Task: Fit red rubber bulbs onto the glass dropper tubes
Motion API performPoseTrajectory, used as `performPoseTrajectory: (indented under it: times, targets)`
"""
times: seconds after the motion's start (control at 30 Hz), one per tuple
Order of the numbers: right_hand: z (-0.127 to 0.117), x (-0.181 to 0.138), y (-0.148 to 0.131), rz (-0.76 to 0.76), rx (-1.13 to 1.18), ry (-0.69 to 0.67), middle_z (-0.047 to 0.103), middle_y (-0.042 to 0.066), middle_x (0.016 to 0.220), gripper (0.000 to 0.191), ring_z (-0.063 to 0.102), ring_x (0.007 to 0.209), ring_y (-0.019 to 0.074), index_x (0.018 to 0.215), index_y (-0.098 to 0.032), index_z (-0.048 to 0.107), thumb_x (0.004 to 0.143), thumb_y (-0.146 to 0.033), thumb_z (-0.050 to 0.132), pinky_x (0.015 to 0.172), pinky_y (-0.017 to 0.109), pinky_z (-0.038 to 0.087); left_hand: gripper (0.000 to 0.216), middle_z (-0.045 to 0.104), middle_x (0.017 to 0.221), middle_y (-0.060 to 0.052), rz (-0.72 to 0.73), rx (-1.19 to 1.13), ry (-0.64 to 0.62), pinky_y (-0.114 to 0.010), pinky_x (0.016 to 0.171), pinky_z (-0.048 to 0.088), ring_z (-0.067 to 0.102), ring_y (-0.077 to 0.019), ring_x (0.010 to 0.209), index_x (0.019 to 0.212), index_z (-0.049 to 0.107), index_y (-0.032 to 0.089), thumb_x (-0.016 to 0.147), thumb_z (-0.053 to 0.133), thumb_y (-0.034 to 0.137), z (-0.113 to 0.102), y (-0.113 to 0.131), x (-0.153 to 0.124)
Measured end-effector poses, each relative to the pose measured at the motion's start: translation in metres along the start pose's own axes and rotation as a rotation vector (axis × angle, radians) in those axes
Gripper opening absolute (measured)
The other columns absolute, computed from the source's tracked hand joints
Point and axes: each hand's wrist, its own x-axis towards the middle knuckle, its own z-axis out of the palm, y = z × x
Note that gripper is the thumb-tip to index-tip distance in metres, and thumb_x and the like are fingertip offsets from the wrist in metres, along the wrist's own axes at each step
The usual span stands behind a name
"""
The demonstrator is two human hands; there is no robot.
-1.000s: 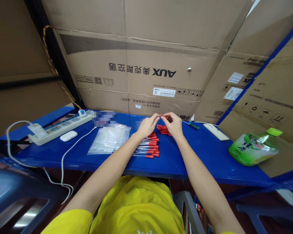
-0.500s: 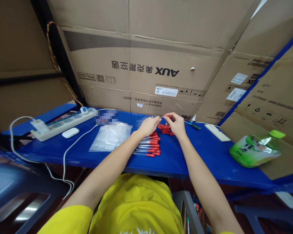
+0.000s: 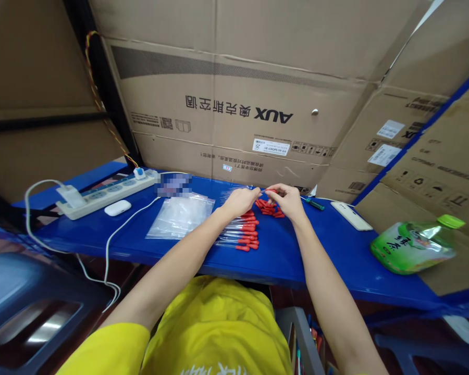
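Observation:
My left hand [image 3: 240, 202] is closed in a pinch on a thin clear dropper tube, its end pointing right. My right hand [image 3: 287, 200] pinches a red rubber bulb [image 3: 271, 191] that meets the end of this tube; how far it is on cannot be made out. Beneath the hands lies a pile of loose red rubber bulbs [image 3: 269, 209]. Finished-looking droppers with red bulbs [image 3: 247, 234] lie in a row nearer me, partly behind my left forearm. Bare clear tubes [image 3: 230, 192] lie beyond my left hand.
Clear zip bags [image 3: 180, 219] lie left on the blue table [image 3: 273, 260]. Farther left are a power strip [image 3: 113, 194], a white earphone case [image 3: 118, 208] and a white cable. On the right are a green screwdriver [image 3: 316, 204], a pale phone [image 3: 352, 215] and a green bottle [image 3: 414, 246]. Cardboard stands behind.
The view has shifted slightly. Both hands stay together over the bulb pile, the right fingers now closer around the red bulb at the tube's end.

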Motion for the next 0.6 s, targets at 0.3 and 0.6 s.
performPoseTrajectory:
  times: [0.3,0.6]
  targets:
    - [0.0002,0.0016,0.0028,0.024,0.02,0.009,0.076,0.005,0.066,0.045,0.074,0.06,0.0255,0.089,-0.02,0.079,0.072,-0.061,0.088,0.061,0.039,0.065,0.036,0.08,0.104,-0.011,0.037,0.006,0.111,-0.027,0.073,0.043,0.076,-0.0231,0.094,0.112,0.065,0.021,0.115,0.035,0.04,0.0002,-0.0028,-0.0013]
    - [0.0006,0.0,0.0025,0.031,0.031,0.021,0.075,0.005,0.063,0.05,0.074,0.057,0.0253,0.087,-0.02,0.078,0.067,-0.064,0.09,0.057,0.038,0.063,0.032,0.08,0.104,-0.012,0.016,0.006,0.074,-0.028,0.075,0.047,0.076,-0.024,0.091,0.115,0.067,0.021,0.114,0.039,0.038,0.0043,-0.002,0.0019]
